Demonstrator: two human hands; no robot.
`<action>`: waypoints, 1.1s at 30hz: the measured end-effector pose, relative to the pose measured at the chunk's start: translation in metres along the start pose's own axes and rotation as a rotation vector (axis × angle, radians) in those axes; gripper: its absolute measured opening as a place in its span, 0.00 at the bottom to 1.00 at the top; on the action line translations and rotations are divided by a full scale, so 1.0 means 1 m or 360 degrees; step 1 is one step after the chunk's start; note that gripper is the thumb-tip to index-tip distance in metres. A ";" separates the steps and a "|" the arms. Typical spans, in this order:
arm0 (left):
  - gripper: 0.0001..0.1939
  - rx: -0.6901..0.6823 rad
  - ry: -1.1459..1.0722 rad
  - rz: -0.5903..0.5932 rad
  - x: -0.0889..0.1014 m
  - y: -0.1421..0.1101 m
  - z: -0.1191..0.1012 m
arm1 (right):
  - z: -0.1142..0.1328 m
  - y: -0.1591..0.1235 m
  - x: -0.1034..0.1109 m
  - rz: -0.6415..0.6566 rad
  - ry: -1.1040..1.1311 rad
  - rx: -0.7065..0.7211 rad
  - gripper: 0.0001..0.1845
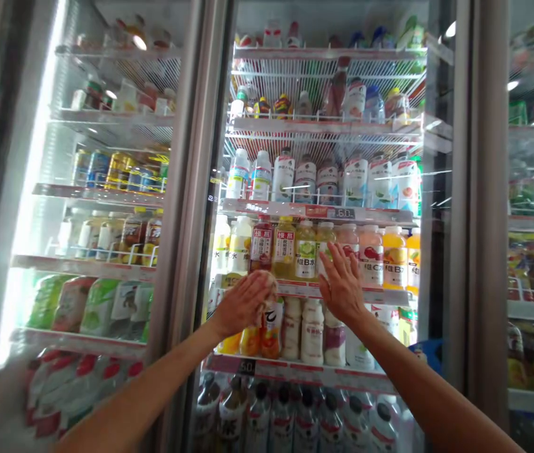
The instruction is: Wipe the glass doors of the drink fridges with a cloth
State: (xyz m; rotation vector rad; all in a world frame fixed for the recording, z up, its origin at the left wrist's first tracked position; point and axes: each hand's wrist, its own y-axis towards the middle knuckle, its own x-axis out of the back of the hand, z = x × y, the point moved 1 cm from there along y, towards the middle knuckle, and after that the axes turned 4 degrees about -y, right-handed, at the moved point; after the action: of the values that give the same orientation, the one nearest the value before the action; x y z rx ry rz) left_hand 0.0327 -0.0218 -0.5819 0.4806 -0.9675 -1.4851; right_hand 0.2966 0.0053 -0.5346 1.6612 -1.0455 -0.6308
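Note:
A tall glass fridge door [316, 141] stands in front of me, with shelves of bottled drinks behind it. My left hand [245, 302] is pressed toward the pane at the middle left, its fingers over a pale, crumpled cloth [271, 286]. Most of that cloth is hidden under the hand. To the right, my right hand [342, 286] is held up flat with its fingers stretched out. It appears to rest on the glass and holds nothing. Fruit drink bottles [373, 258] show behind and beside it.
Metal door frames [191, 189] run up both sides of the pane. Another lit fridge section with cans [120, 168] and bottles is on the left; a further one with bottles [531, 261] is on the right. Dark-capped bottles [283, 418] stand on the low shelf.

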 end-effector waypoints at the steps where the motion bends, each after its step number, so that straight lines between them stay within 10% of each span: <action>1: 0.28 0.0062 0.0009 -0.0035 0.001 0.010 0.009 | 0.007 0.001 -0.001 0.0008 0.0026 0.0025 0.36; 6: 0.29 0.0884 0.0119 -0.0621 0.009 0.069 0.062 | 0.028 0.010 0.004 0.0012 0.0135 0.0048 0.35; 13: 0.29 -0.0220 -0.0058 -0.0028 -0.013 0.081 0.003 | 0.026 0.007 0.007 0.0010 0.0198 0.0063 0.34; 18: 0.30 0.0640 0.0061 -0.0562 0.003 0.118 0.062 | 0.020 0.007 0.012 -0.0054 0.0227 0.0002 0.34; 20: 0.30 0.0562 0.0040 -0.0567 0.000 0.124 0.053 | 0.016 0.008 0.014 -0.0077 0.0256 -0.0004 0.34; 23: 0.27 -0.0060 -0.0170 -0.0226 -0.017 0.117 0.000 | 0.019 0.011 0.010 -0.0087 0.0433 0.0062 0.33; 27: 0.31 0.0390 -0.0168 -0.0282 -0.028 0.091 -0.036 | 0.040 0.014 -0.006 0.0005 0.0602 0.0095 0.31; 33: 0.33 0.0539 0.0022 -0.0036 -0.002 0.043 -0.012 | 0.096 0.019 -0.038 0.0140 0.0197 -0.0074 0.25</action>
State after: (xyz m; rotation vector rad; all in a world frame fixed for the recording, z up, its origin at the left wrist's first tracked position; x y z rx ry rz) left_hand 0.0686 -0.0196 -0.5556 0.7463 -1.2127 -1.3396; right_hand 0.1940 -0.0098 -0.5517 1.5842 -1.0013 -0.4853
